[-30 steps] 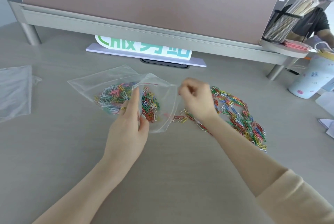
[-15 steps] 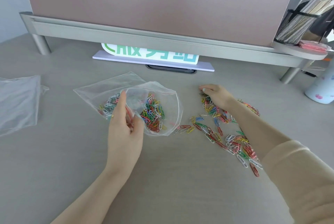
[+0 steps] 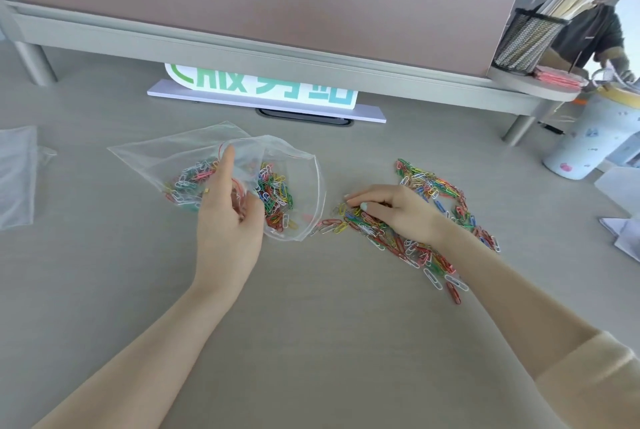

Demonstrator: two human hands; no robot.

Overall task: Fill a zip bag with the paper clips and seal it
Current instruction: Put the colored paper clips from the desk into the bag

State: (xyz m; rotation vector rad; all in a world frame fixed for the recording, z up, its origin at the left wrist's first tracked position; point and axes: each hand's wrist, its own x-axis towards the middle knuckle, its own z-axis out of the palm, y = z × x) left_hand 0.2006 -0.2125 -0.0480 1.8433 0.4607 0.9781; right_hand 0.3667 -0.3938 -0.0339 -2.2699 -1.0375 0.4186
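Between hands: zip bag mouth.

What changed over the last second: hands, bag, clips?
The right hand left the bag's mouth, went out to the loose paper clips and now rests on their near-left end, fingers curled over some. The left hand stayed gripping the zip bag open; the clips inside stayed put.

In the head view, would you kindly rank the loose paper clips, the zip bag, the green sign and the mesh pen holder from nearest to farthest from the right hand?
From the right hand:
1. Loose paper clips, under its fingers.
2. Zip bag, left.
3. Green sign, behind, by the divider.
4. Mesh pen holder, far right shelf.
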